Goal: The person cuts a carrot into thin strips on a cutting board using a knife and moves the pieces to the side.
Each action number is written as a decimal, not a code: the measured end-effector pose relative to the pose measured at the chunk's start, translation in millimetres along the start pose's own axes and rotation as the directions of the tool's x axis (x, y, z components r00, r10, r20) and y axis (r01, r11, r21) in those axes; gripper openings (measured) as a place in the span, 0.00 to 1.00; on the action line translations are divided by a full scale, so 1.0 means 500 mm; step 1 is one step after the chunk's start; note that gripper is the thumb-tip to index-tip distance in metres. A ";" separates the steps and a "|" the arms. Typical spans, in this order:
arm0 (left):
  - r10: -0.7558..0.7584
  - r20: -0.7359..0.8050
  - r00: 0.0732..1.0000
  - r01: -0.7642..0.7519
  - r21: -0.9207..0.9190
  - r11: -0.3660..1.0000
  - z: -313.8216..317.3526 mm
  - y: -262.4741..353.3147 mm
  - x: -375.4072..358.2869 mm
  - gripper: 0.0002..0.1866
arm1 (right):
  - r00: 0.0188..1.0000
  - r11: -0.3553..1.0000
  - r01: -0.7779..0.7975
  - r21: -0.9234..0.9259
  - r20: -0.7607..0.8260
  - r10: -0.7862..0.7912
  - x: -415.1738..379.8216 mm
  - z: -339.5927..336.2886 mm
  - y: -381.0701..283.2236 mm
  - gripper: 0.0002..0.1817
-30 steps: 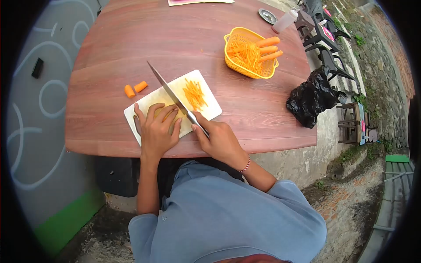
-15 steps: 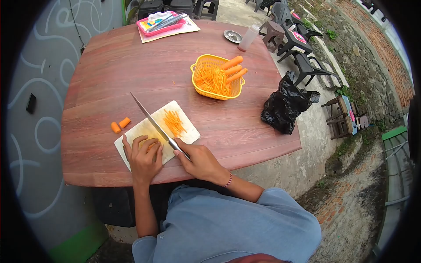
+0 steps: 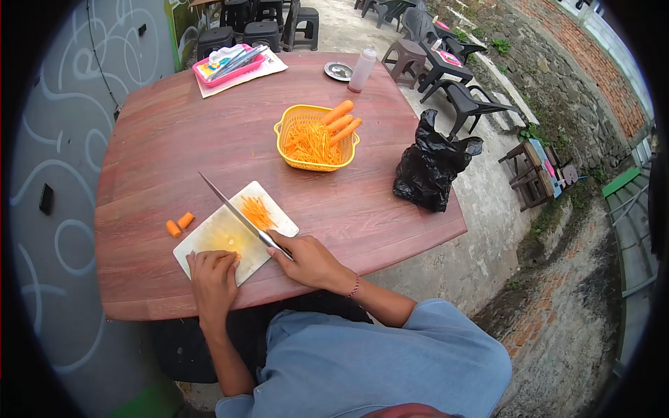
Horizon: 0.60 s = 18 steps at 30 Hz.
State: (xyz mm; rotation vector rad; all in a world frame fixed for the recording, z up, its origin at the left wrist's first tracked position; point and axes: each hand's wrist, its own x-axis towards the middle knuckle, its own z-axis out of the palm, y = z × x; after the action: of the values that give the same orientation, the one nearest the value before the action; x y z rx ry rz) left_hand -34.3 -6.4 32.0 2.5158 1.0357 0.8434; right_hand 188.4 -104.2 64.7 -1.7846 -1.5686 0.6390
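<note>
My right hand (image 3: 306, 261) is closed round the handle of a long knife (image 3: 234, 211), its blade slanting up and left over a white cutting board (image 3: 279, 217). On the board's lower left, my left hand (image 3: 213, 277) has its fingers pressed together over a small orange carrot piece (image 3: 236, 256), mostly hidden beneath them. Thin carrot strips (image 3: 256, 212) lie on the board beyond the blade. Two carrot chunks (image 3: 179, 223) rest on the table left of the board. Farther back, a yellow basket (image 3: 317, 166) holds shredded carrot and several whole carrots.
The wooden table (image 3: 174, 139) also bears a pink tray (image 3: 231, 67) on paper, a small metal dish (image 3: 338, 71), a bottle (image 3: 362, 70) and a black plastic bag (image 3: 433, 164) at the right edge. Chairs and stools stand beyond.
The view has shifted, so the table sits lower and further left. My left hand's fingers have drawn together at the board's lower left, baring more of its middle. The knife stays in my right hand.
</note>
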 end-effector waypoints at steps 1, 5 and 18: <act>0.016 0.008 1.000 -0.016 -0.004 1.000 -0.001 0.003 0.001 0.10 | 1.000 1.000 0.002 0.006 0.014 -0.003 0.000 0.004 0.004 0.25; 0.103 -0.052 0.993 -0.101 0.038 0.994 0.013 -0.004 0.001 0.14 | 0.999 0.990 0.039 0.132 0.021 -0.042 0.000 0.017 0.010 0.25; 0.319 -0.117 0.940 -0.315 0.056 0.947 -0.020 -0.010 0.078 0.08 | 0.951 0.843 -0.284 0.457 0.247 0.187 0.007 0.026 0.048 0.28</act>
State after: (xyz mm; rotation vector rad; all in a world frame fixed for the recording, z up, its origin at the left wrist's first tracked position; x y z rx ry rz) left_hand -21.1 25.5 53.2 2.7359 0.6909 1.0900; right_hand 195.1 -99.8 38.5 -1.5648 -1.1630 1.2440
